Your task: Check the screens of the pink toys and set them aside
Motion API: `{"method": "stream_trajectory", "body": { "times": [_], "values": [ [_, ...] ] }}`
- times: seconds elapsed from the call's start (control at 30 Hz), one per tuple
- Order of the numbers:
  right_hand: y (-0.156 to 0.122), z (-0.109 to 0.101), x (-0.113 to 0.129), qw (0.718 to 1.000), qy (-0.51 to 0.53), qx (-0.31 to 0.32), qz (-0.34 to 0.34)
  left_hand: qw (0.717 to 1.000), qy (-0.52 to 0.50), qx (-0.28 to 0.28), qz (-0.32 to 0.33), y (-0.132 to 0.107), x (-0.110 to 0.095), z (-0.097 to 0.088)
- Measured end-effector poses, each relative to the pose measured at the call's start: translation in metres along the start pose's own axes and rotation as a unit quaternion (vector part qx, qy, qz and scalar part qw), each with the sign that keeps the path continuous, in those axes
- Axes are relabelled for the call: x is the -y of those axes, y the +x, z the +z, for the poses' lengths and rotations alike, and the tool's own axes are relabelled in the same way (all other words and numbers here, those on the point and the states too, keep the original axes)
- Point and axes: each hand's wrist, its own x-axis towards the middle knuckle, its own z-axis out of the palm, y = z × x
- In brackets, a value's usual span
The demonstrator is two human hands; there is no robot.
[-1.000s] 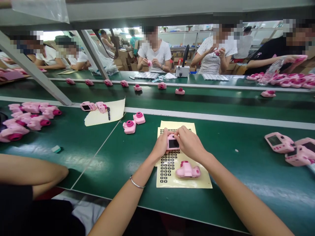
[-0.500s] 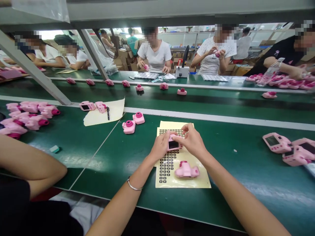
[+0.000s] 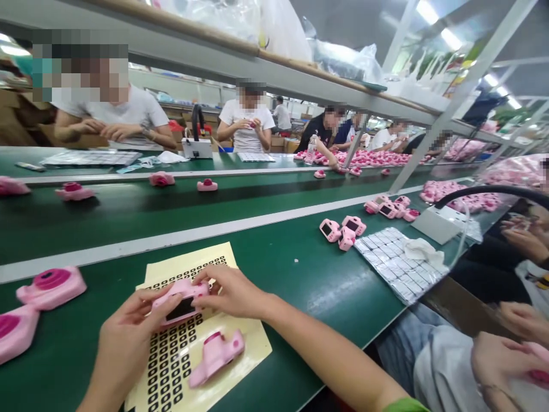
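A pink toy camera [image 3: 182,308] with a dark screen facing me is held above a yellow sheet of black square stickers [image 3: 253,343]. My left hand [image 3: 128,329] grips its left end, thumb along the front beside the screen. At the right end, my right hand [image 3: 231,292] has its fingertips on the top and its thumb on the front face. Whether a sticker is between those fingers is too small to tell. Lower on the sheet lies a second pink toy camera [image 3: 218,356], its dark pink lens ring pointing up.
Two pink cameras [image 3: 51,286] lie at left. To the right are several more cameras [image 3: 343,230], a gridded silver pad [image 3: 398,263] and a white box [image 3: 441,223]. Co-workers [image 3: 246,120] sit across the green belt [image 3: 257,194]; another person's hands [image 3: 501,366] are at lower right.
My view has swung right and closer, bringing the silver pad and right-hand neighbours into sight. My right hand's fingers have come down onto the held camera's right end.
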Motion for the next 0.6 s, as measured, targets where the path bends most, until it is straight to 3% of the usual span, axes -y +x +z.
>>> {"method": "stream_trajectory", "body": {
  "times": [0.2,0.4,0.5,0.57,0.6],
  "values": [
    [-0.013,0.004,0.002,0.999,0.016,-0.022,0.023,0.999,-0.048,0.011,0.016,-0.005,0.004,0.011],
    [-0.036,0.002,-0.011,0.973,0.170,-0.058,0.143,0.989,-0.045,0.138,-0.025,-0.021,-0.005,0.013],
    [-0.059,-0.023,-0.032,0.963,0.139,-0.129,0.191,0.983,0.056,0.174,0.031,-0.040,-0.012,-0.001],
    [-0.079,-0.053,-0.049,0.946,0.014,-0.216,0.241,0.956,0.135,0.246,0.088,-0.056,-0.011,-0.010],
    [-0.090,-0.069,-0.057,0.923,-0.066,-0.257,0.280,0.935,0.169,0.290,0.113,-0.063,-0.009,-0.013]
  ]
}}
